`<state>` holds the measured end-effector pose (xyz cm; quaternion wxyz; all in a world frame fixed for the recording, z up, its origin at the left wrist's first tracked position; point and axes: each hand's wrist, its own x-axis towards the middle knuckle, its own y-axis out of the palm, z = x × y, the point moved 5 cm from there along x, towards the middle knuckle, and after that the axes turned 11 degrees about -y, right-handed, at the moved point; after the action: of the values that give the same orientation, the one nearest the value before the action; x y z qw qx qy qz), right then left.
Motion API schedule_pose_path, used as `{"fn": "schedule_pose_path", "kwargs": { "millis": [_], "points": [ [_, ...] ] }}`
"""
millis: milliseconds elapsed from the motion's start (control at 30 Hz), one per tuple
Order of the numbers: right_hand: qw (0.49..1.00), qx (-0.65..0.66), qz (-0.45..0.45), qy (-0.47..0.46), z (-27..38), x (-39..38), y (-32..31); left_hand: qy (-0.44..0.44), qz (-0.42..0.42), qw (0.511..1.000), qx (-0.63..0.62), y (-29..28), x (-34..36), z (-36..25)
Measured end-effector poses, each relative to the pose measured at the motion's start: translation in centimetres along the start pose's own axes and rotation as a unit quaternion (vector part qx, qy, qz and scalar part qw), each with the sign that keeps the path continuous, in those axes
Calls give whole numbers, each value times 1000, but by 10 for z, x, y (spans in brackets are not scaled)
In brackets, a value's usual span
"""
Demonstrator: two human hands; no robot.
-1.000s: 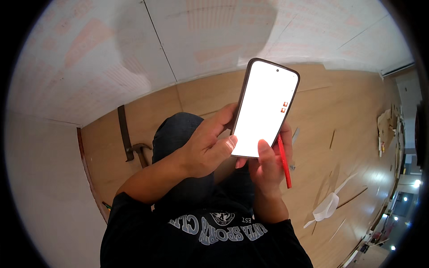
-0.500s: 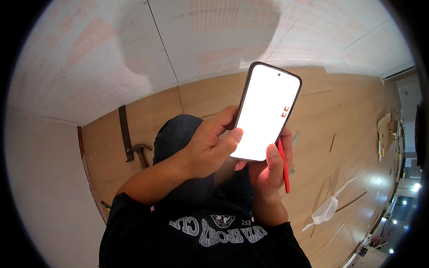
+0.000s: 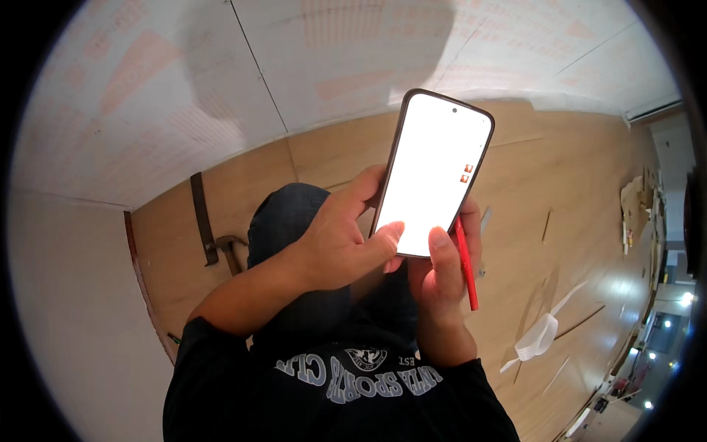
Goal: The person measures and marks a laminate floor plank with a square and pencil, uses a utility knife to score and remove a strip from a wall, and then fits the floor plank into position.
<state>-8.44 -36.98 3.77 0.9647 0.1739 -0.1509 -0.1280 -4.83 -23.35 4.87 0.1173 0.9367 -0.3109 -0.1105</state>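
Both my hands hold a dark-edged smartphone (image 3: 434, 169) upright above my lap, its screen glowing almost wholly white with two small reddish pictures at the right. My left hand (image 3: 342, 236) grips its left edge, the thumb lying over the lower left of the screen. Around the lower right corner is my right hand (image 3: 442, 272), its thumb on the bottom of the screen. A slim red pen-like stick (image 3: 466, 265) is also tucked in my right hand, slanting down beside the phone. The fingers behind the phone are mostly hidden.
On the wood-look floor (image 3: 515, 177) at left lie a claw hammer (image 3: 230, 247) and a dark flat bar (image 3: 200, 214). A white plastic piece (image 3: 537, 337) and thin strips lie at right. Pale printed wall panels (image 3: 258, 66) rise ahead. Torn cardboard (image 3: 632, 202) sits far right.
My right thumb has moved left and up onto the lower screen. The phone sits slightly higher and further left in view. Both hands keep their hold.
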Motion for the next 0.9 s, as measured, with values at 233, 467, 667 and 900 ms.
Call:
{"fn": "schedule_pose_path", "kwargs": {
  "millis": [233,467,667,900],
  "points": [
    [998,-62,23,2,-1,1,-1,143,-9,986,84,-8,2,4],
    [1000,3,26,13,4,0,0,71,18,997,-7,-6,0,9],
    [1000,2,19,13,4,-1,1,64,24,998,-7,-6,0,8],
    [1000,5,4,20,-1,-2,-3,67,23,997,-13,-5,-1,7]
  ]
}}
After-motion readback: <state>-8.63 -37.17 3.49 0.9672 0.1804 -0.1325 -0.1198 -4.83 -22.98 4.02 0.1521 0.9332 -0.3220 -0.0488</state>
